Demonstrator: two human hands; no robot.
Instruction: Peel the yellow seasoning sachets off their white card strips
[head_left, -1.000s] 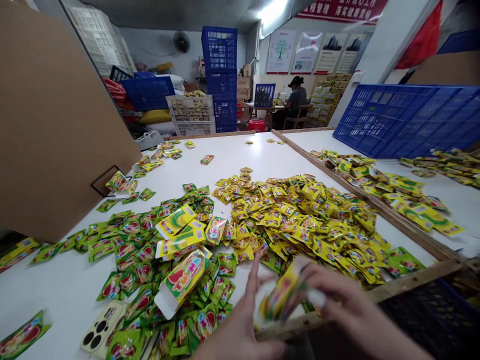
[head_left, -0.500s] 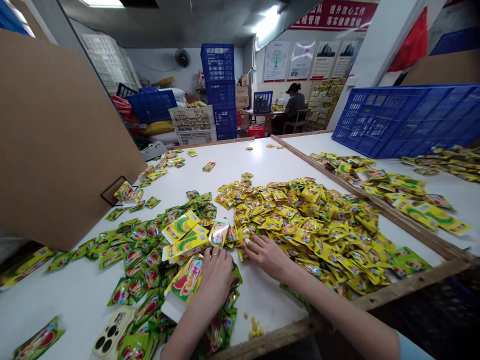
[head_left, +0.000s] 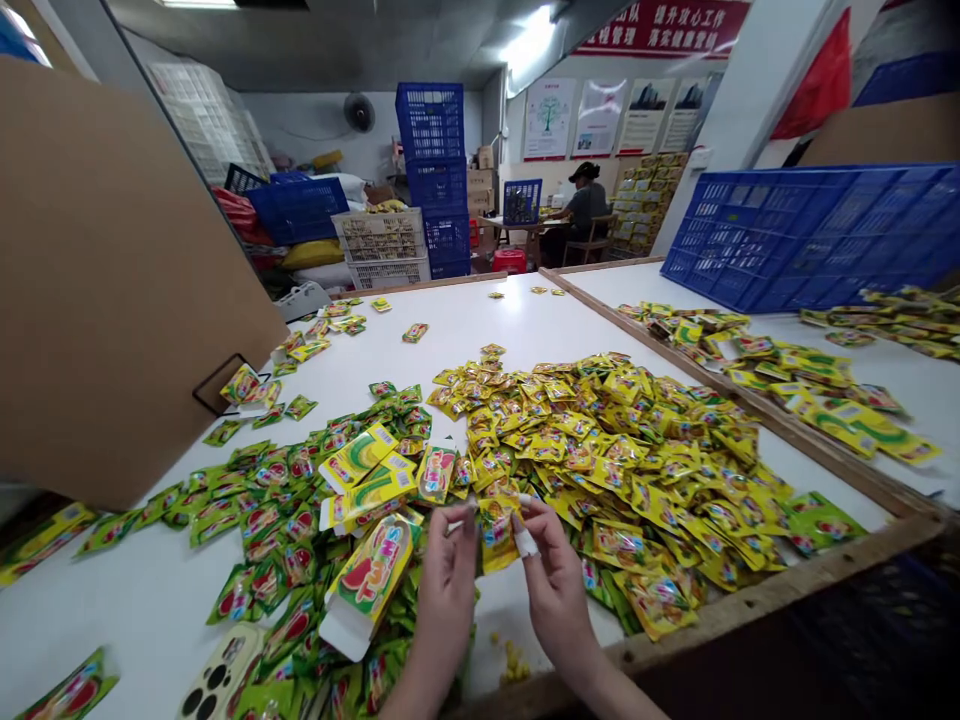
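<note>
A small yellow candy packet [head_left: 496,535] is held up between my hands at the near edge of the yellow heap. My right hand [head_left: 553,575] pinches its right side, white tape wrapped around the thumb. My left hand [head_left: 448,575] has its fingers closed at the packet's left edge. Just left of that hand lies an open-ended Twins box [head_left: 371,575] with a watermelon picture. Behind it are a smaller box [head_left: 436,472] and yellow boxes [head_left: 360,457]. Yellow packets [head_left: 600,430] are heaped to the right, green watermelon packets [head_left: 277,490] to the left.
A phone [head_left: 221,675] lies among green packets at the near left. Small yellow pieces [head_left: 516,662] sit by the wooden table edge [head_left: 720,615]. A cardboard sheet [head_left: 127,290] stands left, a blue crate [head_left: 810,235] right. A person [head_left: 589,205] sits at a far table.
My left hand has come off the Twins box and moved right. My right hand has drawn back toward me from the heap, and a yellow candy packet is now between both hands.
</note>
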